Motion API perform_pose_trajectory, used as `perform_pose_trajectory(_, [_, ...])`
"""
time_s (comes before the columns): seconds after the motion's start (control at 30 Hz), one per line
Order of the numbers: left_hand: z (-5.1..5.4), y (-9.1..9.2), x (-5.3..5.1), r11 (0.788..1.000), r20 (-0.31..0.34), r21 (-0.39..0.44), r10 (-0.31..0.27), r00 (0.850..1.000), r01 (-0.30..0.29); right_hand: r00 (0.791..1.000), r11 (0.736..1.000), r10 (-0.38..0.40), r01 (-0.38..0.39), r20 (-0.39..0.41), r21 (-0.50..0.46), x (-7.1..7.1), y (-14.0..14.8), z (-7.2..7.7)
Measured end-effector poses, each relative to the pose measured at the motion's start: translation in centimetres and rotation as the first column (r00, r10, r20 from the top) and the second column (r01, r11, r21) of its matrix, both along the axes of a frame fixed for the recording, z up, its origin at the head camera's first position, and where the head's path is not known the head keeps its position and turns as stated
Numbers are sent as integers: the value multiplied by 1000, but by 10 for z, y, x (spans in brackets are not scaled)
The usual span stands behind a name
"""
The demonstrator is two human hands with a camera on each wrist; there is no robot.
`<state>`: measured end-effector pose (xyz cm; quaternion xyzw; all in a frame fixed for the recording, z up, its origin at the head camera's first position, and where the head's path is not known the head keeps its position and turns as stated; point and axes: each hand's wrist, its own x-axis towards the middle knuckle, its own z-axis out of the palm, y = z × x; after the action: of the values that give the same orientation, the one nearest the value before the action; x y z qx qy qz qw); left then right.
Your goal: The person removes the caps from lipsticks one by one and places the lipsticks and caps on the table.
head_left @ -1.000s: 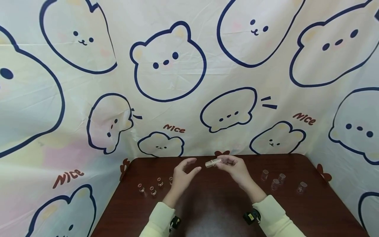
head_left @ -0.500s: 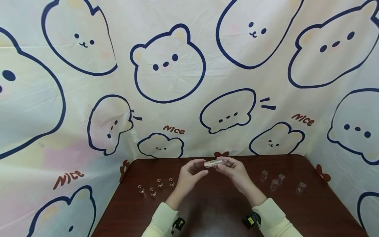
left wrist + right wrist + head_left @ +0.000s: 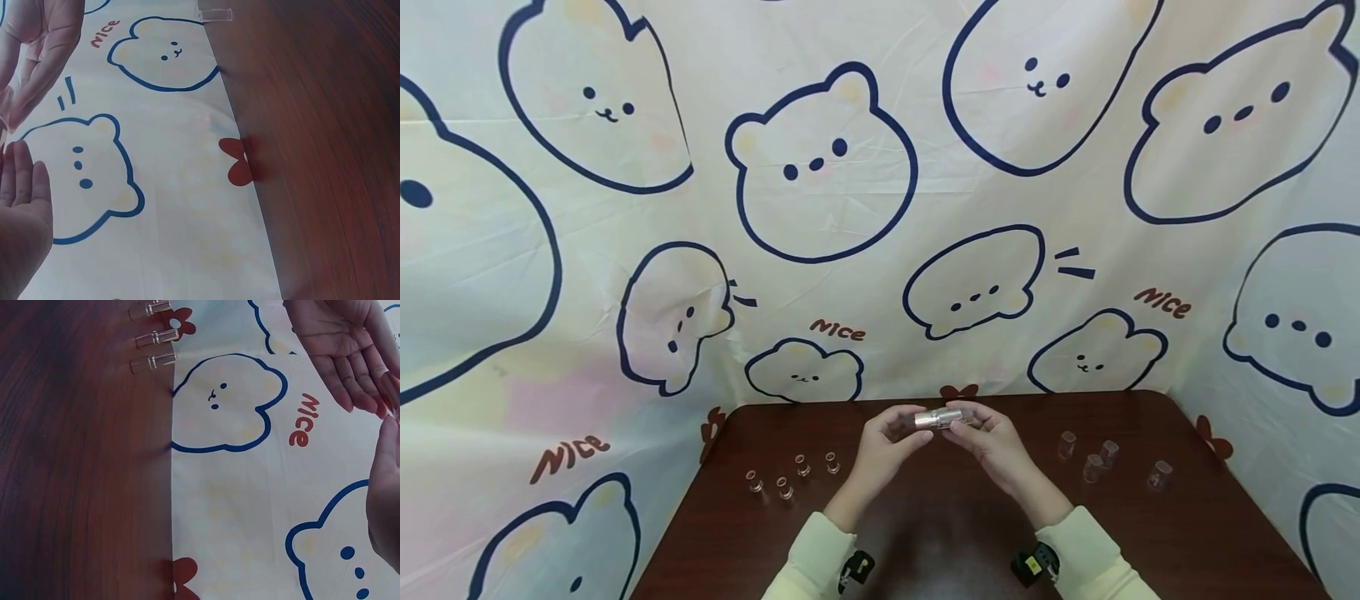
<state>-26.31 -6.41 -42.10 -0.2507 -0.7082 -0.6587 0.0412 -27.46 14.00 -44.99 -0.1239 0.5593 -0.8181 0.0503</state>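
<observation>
A small shiny lipstick tube (image 3: 938,418), pale gold with a clear end, is held level above the far part of the table, lying crosswise between both hands. My left hand (image 3: 887,450) grips its left end between thumb and fingers. On the other side, the fingers and thumb of my right hand (image 3: 996,446) pinch the clear right end. In the left wrist view, the left hand (image 3: 25,219) is at the lower left edge. The right wrist view has the right hand (image 3: 386,494) at its right edge; there the tube is mostly hidden.
On the left of the brown table (image 3: 940,533) stand several clear lipstick tubes (image 3: 785,487) with gold-coloured rims. Several clear caps (image 3: 1093,468) are scattered on the right. A cartoon-printed cloth (image 3: 820,292) hangs behind the table and along its sides.
My left hand has moved right to the tube and closed its fingers around the left end. The right hand has kept its hold, with the tube now lowered slightly.
</observation>
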Motion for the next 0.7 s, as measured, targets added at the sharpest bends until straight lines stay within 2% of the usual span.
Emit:
perform_pose_trajectory(0.3, [1, 3, 2, 1000, 16, 20, -1, 1000, 1, 999, 999, 32, -33, -26, -43, 2, 1, -4])
perform_pose_trajectory(0.7, [-2, 9, 1, 996, 36, 88, 2, 999, -5, 1000, 998, 4, -3, 4, -64, 5, 1, -6])
